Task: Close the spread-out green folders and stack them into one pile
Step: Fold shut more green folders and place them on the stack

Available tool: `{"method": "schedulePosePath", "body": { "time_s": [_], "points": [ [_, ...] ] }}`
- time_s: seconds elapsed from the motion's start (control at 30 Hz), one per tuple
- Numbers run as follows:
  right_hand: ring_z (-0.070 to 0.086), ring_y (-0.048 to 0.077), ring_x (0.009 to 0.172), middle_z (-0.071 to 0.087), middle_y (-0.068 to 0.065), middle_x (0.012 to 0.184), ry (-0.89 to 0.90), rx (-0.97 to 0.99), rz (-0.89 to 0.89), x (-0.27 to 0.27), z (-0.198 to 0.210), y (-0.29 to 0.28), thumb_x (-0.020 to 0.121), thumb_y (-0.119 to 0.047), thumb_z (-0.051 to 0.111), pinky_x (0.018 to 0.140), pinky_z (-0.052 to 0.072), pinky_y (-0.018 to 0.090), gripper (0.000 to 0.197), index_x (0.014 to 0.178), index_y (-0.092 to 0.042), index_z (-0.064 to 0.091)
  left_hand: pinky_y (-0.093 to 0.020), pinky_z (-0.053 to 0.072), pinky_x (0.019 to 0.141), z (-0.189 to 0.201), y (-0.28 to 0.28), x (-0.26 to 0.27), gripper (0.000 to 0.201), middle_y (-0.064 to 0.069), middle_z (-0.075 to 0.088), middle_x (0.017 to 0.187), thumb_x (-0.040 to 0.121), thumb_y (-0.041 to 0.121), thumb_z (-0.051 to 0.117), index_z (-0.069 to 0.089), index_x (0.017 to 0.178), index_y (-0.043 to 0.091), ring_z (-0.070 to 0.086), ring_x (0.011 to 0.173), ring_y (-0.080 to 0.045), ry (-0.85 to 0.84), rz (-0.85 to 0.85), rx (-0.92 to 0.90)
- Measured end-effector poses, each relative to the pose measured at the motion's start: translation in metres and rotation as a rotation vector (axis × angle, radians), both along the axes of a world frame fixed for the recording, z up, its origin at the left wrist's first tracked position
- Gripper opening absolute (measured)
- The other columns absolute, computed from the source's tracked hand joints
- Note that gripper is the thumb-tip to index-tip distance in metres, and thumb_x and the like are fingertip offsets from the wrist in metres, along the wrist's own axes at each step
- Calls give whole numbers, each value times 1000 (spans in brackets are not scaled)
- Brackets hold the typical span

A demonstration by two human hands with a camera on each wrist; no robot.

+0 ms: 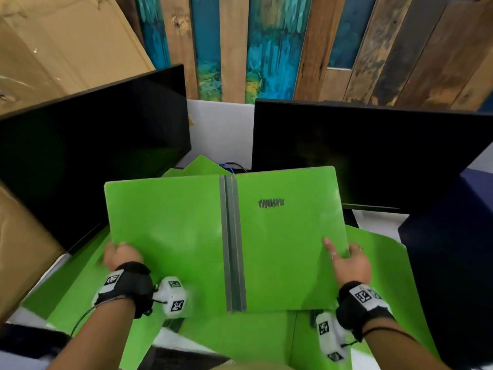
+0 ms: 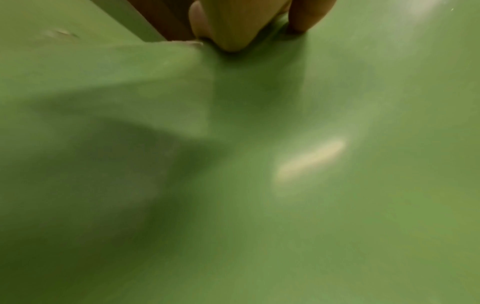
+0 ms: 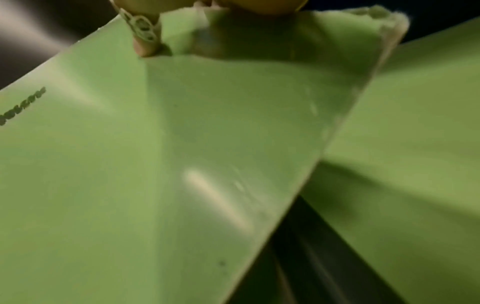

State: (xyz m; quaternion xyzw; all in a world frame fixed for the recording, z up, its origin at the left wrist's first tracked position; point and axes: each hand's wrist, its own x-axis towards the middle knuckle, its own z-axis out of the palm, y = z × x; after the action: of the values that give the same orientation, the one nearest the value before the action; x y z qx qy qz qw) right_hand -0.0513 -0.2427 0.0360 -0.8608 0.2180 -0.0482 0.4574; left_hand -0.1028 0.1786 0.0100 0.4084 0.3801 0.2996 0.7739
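Observation:
An open green folder (image 1: 173,236) with a grey spine (image 1: 233,244) is held up flat in front of me, outer side up. My left hand (image 1: 120,255) grips its left edge. My right hand (image 1: 349,259) grips its right edge, thumb on top of the cover. In the left wrist view my fingers (image 2: 233,26) pinch green card (image 2: 259,185). In the right wrist view the thumb (image 3: 145,39) presses the cover (image 3: 155,164), near its dark printed word. More open green folders (image 1: 378,276) lie spread beneath it on the desk.
Two dark monitors (image 1: 93,150) (image 1: 373,150) stand behind the folders, left and right. Cardboard (image 1: 21,257) leans at the left. A dark blue box (image 1: 453,263) sits at the right. A painted plank wall (image 1: 266,46) rises at the back.

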Motion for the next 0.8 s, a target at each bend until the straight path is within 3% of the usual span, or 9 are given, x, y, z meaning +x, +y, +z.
{"method": "schedulePosePath", "body": {
  "time_s": [0.1,0.13,0.2,0.27,0.4,0.5,0.6,0.7,0.8],
  "points": [
    [61,35,102,54,23,128,-119,-38,17,24,21,-2,82,-39,63,83,49,39,65,132,-3,43,-25,36,46,29,-8,19,66,8,53,34,99,12,26,68,51,31,53,36,-3,247,11,254],
    [54,36,116,52,24,131,-169,-7,17,33,26,-4,83,-33,64,94,44,42,60,130,-1,44,-27,33,51,36,-9,27,62,3,51,40,99,7,25,71,57,17,51,42,-10,275,9,319],
    [39,34,132,43,23,140,-232,103,19,51,32,-6,87,-21,61,109,32,43,52,131,0,42,-31,26,66,50,-15,41,32,-16,47,78,95,-1,31,57,79,-11,46,75,-27,408,45,453],
    [29,29,138,32,19,148,-266,230,33,63,37,-7,91,-13,55,115,24,42,53,139,-2,34,-39,31,73,58,-18,52,20,-31,47,92,93,-2,35,45,80,-13,52,94,-41,472,42,563],
    [34,24,133,35,17,143,-325,376,13,80,48,-10,94,1,43,112,28,37,46,139,-2,31,-43,35,93,76,-27,67,30,-41,46,125,95,-1,34,45,115,-21,48,116,-46,552,-118,619],
    [46,11,93,46,2,107,-342,554,-38,88,53,-16,97,1,32,82,33,22,27,119,-10,43,-37,34,93,85,-33,78,33,-37,42,134,97,0,33,42,123,-19,44,123,-43,488,-175,482],
    [36,13,101,44,-10,88,-320,622,-62,94,48,-22,100,-17,36,86,29,27,18,90,-20,51,-28,35,96,85,-44,81,33,-28,40,141,98,0,32,41,126,-15,41,129,-36,453,-290,413],
    [37,18,117,48,4,117,-275,641,-1,101,38,-19,98,-23,40,104,25,38,12,92,-23,50,-18,25,108,84,-66,85,43,-18,33,149,99,0,31,30,141,-6,33,138,-28,381,-381,407],
    [47,21,105,53,4,97,-273,616,154,102,34,7,97,-15,41,94,29,34,19,82,-20,52,-37,26,113,94,-106,81,43,-24,33,147,99,4,29,28,141,-6,32,137,-36,354,-524,451]
  ]
}}
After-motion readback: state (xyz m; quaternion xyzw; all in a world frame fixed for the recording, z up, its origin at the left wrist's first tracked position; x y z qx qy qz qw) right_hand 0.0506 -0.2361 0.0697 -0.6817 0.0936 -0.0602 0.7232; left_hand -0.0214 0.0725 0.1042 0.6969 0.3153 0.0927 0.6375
